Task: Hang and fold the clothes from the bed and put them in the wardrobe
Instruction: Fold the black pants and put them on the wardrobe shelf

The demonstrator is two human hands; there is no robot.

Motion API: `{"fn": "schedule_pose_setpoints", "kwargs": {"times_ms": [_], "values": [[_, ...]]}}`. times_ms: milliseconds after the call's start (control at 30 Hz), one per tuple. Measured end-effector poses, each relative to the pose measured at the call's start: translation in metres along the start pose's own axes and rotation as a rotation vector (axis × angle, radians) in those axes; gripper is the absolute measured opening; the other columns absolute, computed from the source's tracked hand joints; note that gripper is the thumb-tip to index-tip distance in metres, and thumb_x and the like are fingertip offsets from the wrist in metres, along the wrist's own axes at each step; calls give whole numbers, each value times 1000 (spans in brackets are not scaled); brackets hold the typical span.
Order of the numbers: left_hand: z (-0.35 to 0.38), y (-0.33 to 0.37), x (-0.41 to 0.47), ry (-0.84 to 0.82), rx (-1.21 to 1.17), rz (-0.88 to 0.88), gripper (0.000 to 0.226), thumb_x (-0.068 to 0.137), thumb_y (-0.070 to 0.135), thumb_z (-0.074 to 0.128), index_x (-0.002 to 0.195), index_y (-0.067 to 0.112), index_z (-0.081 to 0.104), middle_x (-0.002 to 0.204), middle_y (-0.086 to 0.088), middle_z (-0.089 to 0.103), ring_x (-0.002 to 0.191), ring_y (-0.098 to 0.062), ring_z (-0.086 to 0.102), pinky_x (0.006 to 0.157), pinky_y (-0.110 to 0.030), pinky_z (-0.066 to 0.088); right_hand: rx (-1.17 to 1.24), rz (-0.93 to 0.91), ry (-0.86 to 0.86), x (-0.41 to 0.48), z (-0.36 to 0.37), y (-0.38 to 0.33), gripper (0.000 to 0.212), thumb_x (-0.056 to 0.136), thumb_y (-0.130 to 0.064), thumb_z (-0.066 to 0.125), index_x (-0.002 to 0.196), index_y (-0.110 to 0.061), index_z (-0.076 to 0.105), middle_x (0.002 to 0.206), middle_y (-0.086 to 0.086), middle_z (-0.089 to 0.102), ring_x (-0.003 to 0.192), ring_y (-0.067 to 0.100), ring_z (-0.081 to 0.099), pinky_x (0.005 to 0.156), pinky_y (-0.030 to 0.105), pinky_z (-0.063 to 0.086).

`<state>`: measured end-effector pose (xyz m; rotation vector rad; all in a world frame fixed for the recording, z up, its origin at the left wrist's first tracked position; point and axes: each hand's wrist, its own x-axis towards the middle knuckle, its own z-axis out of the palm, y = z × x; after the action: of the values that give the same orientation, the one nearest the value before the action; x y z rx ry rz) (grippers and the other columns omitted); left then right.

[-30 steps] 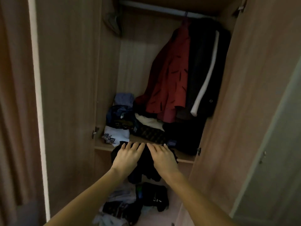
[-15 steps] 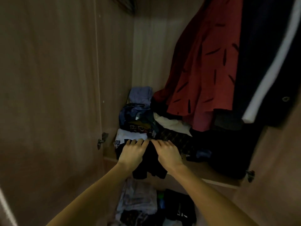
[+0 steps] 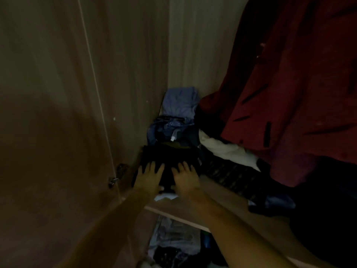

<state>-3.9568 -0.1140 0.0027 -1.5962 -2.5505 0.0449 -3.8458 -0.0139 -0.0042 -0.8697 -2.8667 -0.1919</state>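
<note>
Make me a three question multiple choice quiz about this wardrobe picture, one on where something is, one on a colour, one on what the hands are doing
1. Where does the black folded garment lie?
A. on the wardrobe shelf, at its left end
B. on the hanging rail
C. on a bed

2. What colour is the hanging garment on the right?
A. yellow
B. dark red
C. green

3. How are the left hand and right hand placed?
A. both gripping a hanger
B. one hanging idle
C. both flat on the black garment, fingers straight

Answers:
1 A, it lies by the left wall on the shelf.
2 B, dark red cloth with dark dashes.
3 C, the fingers lie spread on the cloth.
</note>
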Motion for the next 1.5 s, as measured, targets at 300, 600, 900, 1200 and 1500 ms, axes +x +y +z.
{"fn": "schedule_pose_setpoints", "kwargs": {"times_ms": [300,600,900,1200,1500], "values": [[83,-13,5,-185,-50,2,63,101,45,23,151,20,-5,158,-10,-6,146,-28,-2,115,-50,8,179,47,-373,-2,70,0,65,100,-38,39,152,-19,5,159,11,4,145,34,9,114,48,22],[74,-20,30,-182,-49,-27,60,101,38,27,151,21,0,159,-11,1,145,-29,3,115,-50,8,249,151,-247,11,72,-14,60,101,-36,35,152,-21,9,160,9,4,146,29,6,117,45,14],[44,-14,-21,132,-355,-1,59,94,47,21,143,17,38,149,-12,36,139,-30,28,112,-47,20,419,253,121,-39,18,-35,48,100,-32,42,143,-12,39,149,16,35,138,31,32,112,40,28],[-7,-16,-124,205,-424,165,89,81,71,1,140,20,43,148,-8,38,140,-26,28,112,-47,20,428,326,217,-138,-33,-52,50,97,-43,33,136,-16,47,131,10,56,113,29,56,87,36,50],[-46,19,-269,205,-242,270,72,91,62,15,126,13,56,131,-13,56,129,-33,44,103,-53,36,421,301,298,-289,-76,-79,43,99,-37,39,133,-14,52,130,5,58,114,24,55,95,35,45]]}}
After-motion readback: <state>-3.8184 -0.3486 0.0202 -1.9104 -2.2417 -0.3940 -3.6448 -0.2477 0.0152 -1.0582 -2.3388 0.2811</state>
